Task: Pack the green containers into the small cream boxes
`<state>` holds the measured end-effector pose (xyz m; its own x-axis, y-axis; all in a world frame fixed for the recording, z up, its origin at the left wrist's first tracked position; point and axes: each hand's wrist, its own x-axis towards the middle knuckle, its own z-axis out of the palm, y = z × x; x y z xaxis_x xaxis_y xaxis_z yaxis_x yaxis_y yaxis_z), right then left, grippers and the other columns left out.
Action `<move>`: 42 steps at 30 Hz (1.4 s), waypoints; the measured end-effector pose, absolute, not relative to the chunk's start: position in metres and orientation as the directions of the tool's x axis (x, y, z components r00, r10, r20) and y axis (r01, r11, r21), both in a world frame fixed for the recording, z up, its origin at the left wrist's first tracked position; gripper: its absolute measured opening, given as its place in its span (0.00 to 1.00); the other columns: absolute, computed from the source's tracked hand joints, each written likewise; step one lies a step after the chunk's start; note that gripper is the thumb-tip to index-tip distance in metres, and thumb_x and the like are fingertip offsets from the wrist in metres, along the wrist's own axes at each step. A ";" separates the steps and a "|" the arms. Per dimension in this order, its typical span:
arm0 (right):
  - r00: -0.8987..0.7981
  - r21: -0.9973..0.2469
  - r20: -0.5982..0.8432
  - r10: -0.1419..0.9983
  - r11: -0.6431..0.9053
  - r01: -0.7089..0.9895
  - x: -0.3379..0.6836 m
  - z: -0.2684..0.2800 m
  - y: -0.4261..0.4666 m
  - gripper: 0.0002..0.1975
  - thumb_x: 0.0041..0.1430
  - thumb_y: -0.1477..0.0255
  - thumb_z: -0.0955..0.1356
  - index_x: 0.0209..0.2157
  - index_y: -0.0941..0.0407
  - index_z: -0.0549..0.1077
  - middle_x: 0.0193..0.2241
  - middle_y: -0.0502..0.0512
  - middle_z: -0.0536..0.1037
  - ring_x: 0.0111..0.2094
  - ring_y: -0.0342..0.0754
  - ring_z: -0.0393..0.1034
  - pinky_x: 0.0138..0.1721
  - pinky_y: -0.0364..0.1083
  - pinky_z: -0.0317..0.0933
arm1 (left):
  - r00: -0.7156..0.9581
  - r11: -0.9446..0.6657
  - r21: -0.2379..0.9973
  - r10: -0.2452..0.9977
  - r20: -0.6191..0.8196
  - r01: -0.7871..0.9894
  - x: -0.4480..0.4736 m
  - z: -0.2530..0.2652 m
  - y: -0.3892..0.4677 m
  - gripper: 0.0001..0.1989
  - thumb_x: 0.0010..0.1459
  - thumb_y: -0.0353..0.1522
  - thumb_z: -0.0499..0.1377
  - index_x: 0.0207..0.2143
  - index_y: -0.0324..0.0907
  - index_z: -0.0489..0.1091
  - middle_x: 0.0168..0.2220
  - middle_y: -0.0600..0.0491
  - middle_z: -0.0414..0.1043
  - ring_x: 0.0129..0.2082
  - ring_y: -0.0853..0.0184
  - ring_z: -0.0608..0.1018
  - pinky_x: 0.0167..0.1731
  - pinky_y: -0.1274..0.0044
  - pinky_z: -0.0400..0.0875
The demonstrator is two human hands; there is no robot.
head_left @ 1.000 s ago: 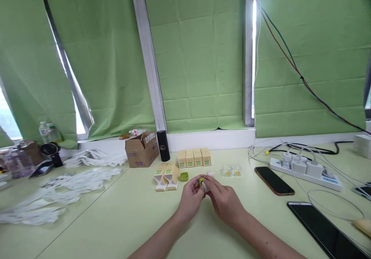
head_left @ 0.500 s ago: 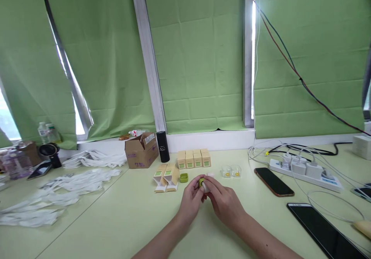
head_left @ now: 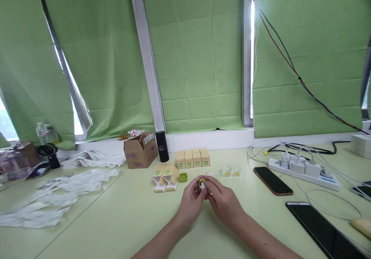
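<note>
In the middle of the table, my left hand (head_left: 189, 199) is closed around a small green case-like piece (head_left: 200, 181) with a dark inside. My right hand (head_left: 224, 201) meets it, its fingers pinched on a small white piece (head_left: 202, 187) at the green one's opening. Fingers hide most of both, so their exact kind does not show. Just behind my fingers lies a pale pinkish-white item (head_left: 209, 174). To the left sits a small green square tray (head_left: 183, 177), beside two open cream cartons (head_left: 170, 173). Two clear containers with yellow spots (head_left: 230, 170) stand to the right.
A row of closed cream boxes (head_left: 193, 158) stands behind, beside a black cylinder (head_left: 162, 146) and a brown cardboard box (head_left: 140, 151). White strips (head_left: 69, 189) spread over the left. Rightward lie a phone (head_left: 273, 180), a tablet (head_left: 324, 228) and a power strip with cables (head_left: 327, 181).
The white piece sits closer against the green piece and shows less, with my left thumb now partly over it. Both hands stay in nearly the same place; the view has shifted slightly.
</note>
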<state>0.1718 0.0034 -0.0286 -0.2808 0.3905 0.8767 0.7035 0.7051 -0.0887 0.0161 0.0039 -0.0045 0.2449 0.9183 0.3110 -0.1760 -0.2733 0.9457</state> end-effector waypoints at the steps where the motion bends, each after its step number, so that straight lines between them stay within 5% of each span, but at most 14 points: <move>1: -0.281 -0.093 0.874 0.395 0.706 0.702 0.172 -0.029 0.003 0.21 0.66 0.82 0.60 0.58 0.55 0.69 0.54 0.64 0.78 0.48 0.52 0.80 0.42 0.47 0.77 | 0.247 -0.277 0.943 0.916 0.317 -0.183 0.016 -0.004 0.004 0.29 0.55 0.45 0.69 0.54 0.41 0.72 0.50 0.42 0.77 0.45 0.59 0.79 0.44 0.70 0.75; 23: -0.276 -0.116 0.866 0.418 0.702 0.702 0.170 -0.030 0.004 0.23 0.66 0.83 0.59 0.58 0.55 0.68 0.55 0.64 0.77 0.50 0.54 0.78 0.41 0.48 0.77 | 0.219 -0.312 0.934 0.912 0.346 -0.174 0.016 -0.006 0.006 0.27 0.55 0.45 0.69 0.52 0.40 0.74 0.39 0.46 0.77 0.33 0.66 0.76 0.37 0.73 0.73; 27: -0.272 -0.227 0.839 0.471 0.757 0.612 0.171 -0.027 0.002 0.26 0.65 0.81 0.61 0.63 0.55 0.62 0.56 0.64 0.76 0.53 0.54 0.75 0.46 0.49 0.76 | 0.211 -0.299 0.940 0.920 0.330 -0.167 0.016 -0.006 0.009 0.30 0.54 0.45 0.70 0.54 0.38 0.74 0.36 0.48 0.77 0.30 0.67 0.75 0.32 0.75 0.72; 34: -0.160 -0.501 0.774 0.613 0.748 0.435 0.170 -0.026 -0.001 0.20 0.67 0.76 0.61 0.59 0.52 0.64 0.42 0.57 0.80 0.35 0.49 0.77 0.40 0.49 0.74 | 0.225 -0.300 0.947 0.921 0.319 -0.114 0.007 -0.004 0.011 0.41 0.55 0.53 0.66 0.62 0.36 0.67 0.33 0.48 0.77 0.25 0.70 0.73 0.26 0.77 0.67; 39: -0.012 -0.756 0.631 0.775 0.619 0.214 0.170 -0.020 -0.002 0.16 0.66 0.66 0.67 0.54 0.52 0.67 0.44 0.58 0.80 0.33 0.49 0.75 0.37 0.49 0.72 | 0.147 -0.376 0.925 0.913 0.381 -0.060 -0.004 -0.005 0.015 0.33 0.64 0.53 0.56 0.62 0.40 0.66 0.41 0.43 0.80 0.24 0.70 0.73 0.26 0.76 0.67; 42: 0.014 -0.867 0.499 0.867 0.499 -0.016 0.169 -0.018 0.001 0.19 0.65 0.59 0.69 0.52 0.52 0.66 0.41 0.58 0.80 0.31 0.48 0.72 0.32 0.47 0.69 | 0.104 -0.461 0.883 0.886 0.452 0.089 -0.008 -0.005 0.016 0.24 0.67 0.48 0.55 0.58 0.44 0.68 0.51 0.41 0.78 0.34 0.65 0.78 0.37 0.72 0.71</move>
